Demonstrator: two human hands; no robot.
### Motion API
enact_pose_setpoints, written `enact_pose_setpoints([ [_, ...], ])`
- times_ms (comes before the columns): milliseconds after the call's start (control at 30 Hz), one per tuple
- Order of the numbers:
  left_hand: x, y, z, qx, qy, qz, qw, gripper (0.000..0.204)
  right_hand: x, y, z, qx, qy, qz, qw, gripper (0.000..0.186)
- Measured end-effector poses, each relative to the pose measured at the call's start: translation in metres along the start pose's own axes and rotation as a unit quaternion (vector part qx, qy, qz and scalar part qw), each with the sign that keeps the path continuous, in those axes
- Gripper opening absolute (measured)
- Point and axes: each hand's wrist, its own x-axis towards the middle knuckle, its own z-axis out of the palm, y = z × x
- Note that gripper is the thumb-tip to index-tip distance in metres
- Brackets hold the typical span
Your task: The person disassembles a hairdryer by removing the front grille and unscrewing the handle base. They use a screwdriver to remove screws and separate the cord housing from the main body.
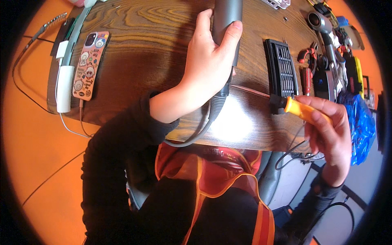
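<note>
My left hand is wrapped around a grey, tube-shaped corded appliance. Its ribbed cord sleeve points toward me, and the grey cord curves down over the table's near edge. The far end of the tube runs out of view at the top. In my right hand is a screwdriver with a yellow handle, gripped between thumb and fingers. Its thin shaft reaches left to the lower end of the appliance, just above the cord sleeve. Whether the tip touches it I cannot tell.
A black case of screwdriver bits lies beyond the screwdriver. Farther right are red-handled pliers, a red screwdriver, a grey hair dryer and a blue plastic bag. On the left lies a phone in a patterned case, with a cable attached.
</note>
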Motion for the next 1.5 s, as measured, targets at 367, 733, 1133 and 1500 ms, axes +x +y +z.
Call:
enact_pose_setpoints([
  [367,0.003,0.003,-0.001,0.024,-0.016,0.008,1.0,0.042,0.011,0.006,-0.001,-0.151,0.013,-0.017,0.988,0.026],
  [733,0.001,0.004,0.002,0.035,-0.019,-0.033,0.999,0.04,0.006,-0.007,-0.015,-0.591,-0.045,-0.489,0.64,0.046],
  [1133,-0.008,0.007,0.005,0.012,-0.027,-0.02,0.999,0.048,0.002,0.001,-0.004,0.054,-0.06,0.099,0.992,0.043],
  [1500,-0.006,0.001,0.005,0.037,-0.019,-0.025,0.999,0.047,0.004,0.022,-0.009,-0.467,-0.011,-0.495,0.732,0.04],
])
